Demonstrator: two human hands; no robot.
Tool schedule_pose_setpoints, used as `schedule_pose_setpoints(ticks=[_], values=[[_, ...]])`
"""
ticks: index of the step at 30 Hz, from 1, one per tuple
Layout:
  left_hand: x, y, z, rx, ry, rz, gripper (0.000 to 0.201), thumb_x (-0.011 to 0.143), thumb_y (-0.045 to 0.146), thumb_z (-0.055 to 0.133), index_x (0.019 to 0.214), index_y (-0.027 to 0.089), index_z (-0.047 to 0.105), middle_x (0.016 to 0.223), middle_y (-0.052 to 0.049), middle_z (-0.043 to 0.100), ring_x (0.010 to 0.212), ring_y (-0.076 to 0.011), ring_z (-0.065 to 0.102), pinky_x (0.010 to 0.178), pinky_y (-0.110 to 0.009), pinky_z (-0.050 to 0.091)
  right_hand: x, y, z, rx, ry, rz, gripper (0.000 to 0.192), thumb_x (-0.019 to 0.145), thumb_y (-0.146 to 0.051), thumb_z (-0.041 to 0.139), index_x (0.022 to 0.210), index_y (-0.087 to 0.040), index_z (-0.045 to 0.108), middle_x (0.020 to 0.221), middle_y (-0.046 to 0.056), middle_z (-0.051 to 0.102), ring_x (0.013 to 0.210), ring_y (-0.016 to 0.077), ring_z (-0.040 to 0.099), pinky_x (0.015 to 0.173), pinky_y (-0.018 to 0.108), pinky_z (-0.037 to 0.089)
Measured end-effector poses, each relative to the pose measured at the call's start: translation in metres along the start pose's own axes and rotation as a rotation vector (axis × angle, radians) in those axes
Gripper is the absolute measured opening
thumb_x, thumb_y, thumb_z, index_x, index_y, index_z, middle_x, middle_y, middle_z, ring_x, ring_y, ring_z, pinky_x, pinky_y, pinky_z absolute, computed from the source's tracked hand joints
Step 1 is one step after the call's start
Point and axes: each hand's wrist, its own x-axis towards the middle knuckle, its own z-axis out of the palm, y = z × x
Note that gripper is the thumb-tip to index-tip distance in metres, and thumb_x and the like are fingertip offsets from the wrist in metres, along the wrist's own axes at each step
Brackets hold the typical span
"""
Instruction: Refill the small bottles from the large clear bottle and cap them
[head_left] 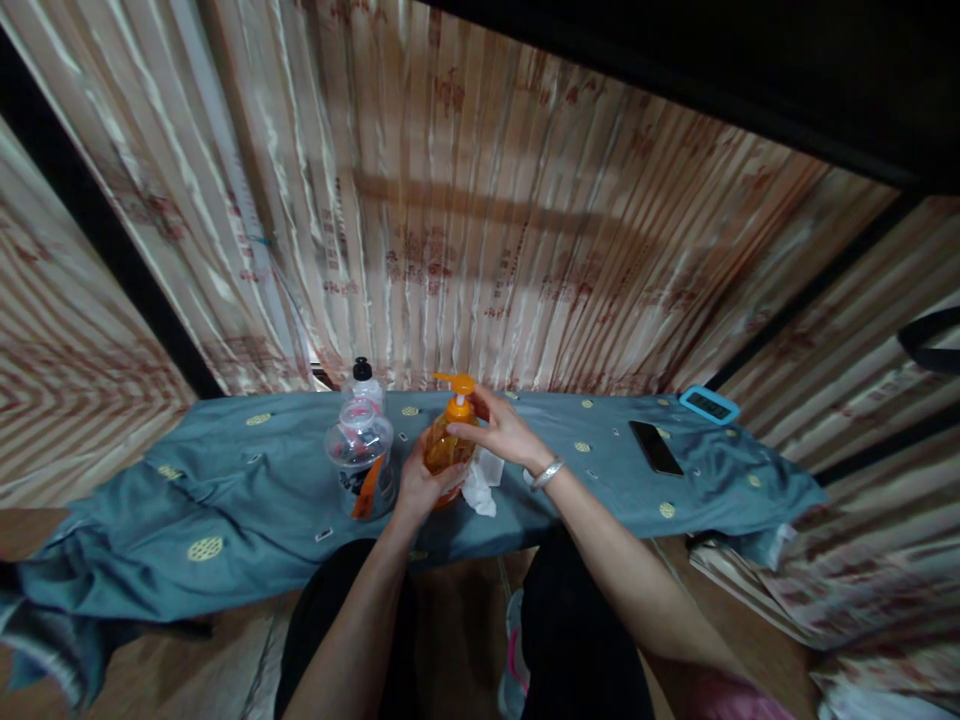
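An orange pump bottle [444,446] with amber contents stands upright near the front edge of the cloth-covered table. My left hand [421,482] is wrapped round its lower body from the left. With thumb and fingers around the bottle's neck, just under the pump head [459,384], my right hand [501,430] grips it from the right. A crumpled white tissue [480,492] lies right beside the bottle, partly under my right hand. Left of my left hand is a clear plastic container [361,460] with an orange-and-black print.
Behind the container stands a clear bottle with a black cap [362,372]. A black phone [655,447] and a blue-framed digital clock [709,404] lie toward the right end. The table's green-blue cloth [247,490] hangs over the front; a curtain [480,220] closes off the back.
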Motion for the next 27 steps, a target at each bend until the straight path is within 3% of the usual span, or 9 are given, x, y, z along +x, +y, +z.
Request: schedule_pose_setpoints(ticks=[3,9,13,15,18,23,27], values=[[0.000,-0.001,0.001,-0.023,-0.002,-0.001,0.055,0.058,0.023,0.077,0.110,0.021,0.060,0.111,-0.007,0.072,0.105,-0.0289,0.068,0.095,-0.047,0.054,0.000,-0.001,-0.002,-0.028,-0.017,0.007,0.031,0.086,-0.041,0.067,0.105,-0.017,0.063,0.101,0.004,0.068,0.093,0.0199,0.065,0.086,0.042,0.052],[0.001,-0.007,-0.001,0.007,0.008,-0.008,0.057,0.058,0.022,0.078,0.112,0.019,0.060,0.113,-0.009,0.071,0.107,-0.0287,0.068,0.097,-0.046,0.053,-0.001,0.002,0.008,-0.087,0.138,0.097,0.035,0.082,-0.045,0.070,0.099,-0.016,0.060,0.089,0.003,0.066,0.083,0.0191,0.064,0.081,0.042,0.052],[0.001,-0.008,0.000,0.002,0.017,-0.014,0.059,0.057,0.020,0.078,0.114,0.020,0.061,0.115,-0.010,0.071,0.109,-0.0297,0.067,0.098,-0.047,0.052,-0.003,0.000,0.002,-0.030,0.029,0.024,0.045,0.081,-0.042,0.072,0.115,-0.017,0.058,0.105,0.005,0.067,0.095,0.0210,0.065,0.087,0.043,0.052],[0.001,-0.007,0.000,-0.016,0.009,-0.015,0.061,0.057,0.021,0.078,0.115,0.020,0.060,0.115,-0.010,0.071,0.109,-0.0299,0.067,0.098,-0.048,0.052,-0.004,0.000,0.000,-0.026,-0.014,0.001,0.038,0.084,-0.040,0.069,0.113,-0.018,0.060,0.106,0.005,0.067,0.096,0.0207,0.064,0.088,0.043,0.051],[0.001,-0.005,0.001,-0.030,-0.002,-0.015,0.061,0.057,0.023,0.079,0.114,0.020,0.060,0.113,-0.009,0.072,0.108,-0.0295,0.067,0.098,-0.047,0.052,-0.003,0.004,0.002,-0.044,0.013,0.021,0.031,0.087,-0.040,0.066,0.106,-0.017,0.062,0.100,0.004,0.067,0.091,0.0196,0.064,0.085,0.042,0.051],[0.000,-0.004,0.000,-0.056,-0.002,-0.013,0.057,0.057,0.025,0.078,0.111,0.020,0.061,0.112,-0.009,0.072,0.106,-0.0290,0.068,0.096,-0.046,0.054,-0.002,0.005,0.010,-0.045,0.111,0.054,0.036,0.084,-0.043,0.070,0.107,-0.017,0.060,0.100,0.004,0.066,0.089,0.0200,0.064,0.084,0.043,0.052],[0.000,-0.005,0.000,-0.036,0.001,-0.020,0.058,0.056,0.024,0.078,0.112,0.020,0.061,0.113,-0.008,0.072,0.107,-0.0291,0.067,0.098,-0.046,0.053,-0.004,0.001,0.005,0.000,0.038,-0.007,0.044,0.081,-0.038,0.073,0.116,-0.017,0.057,0.104,0.005,0.067,0.095,0.0212,0.065,0.087,0.043,0.052]])
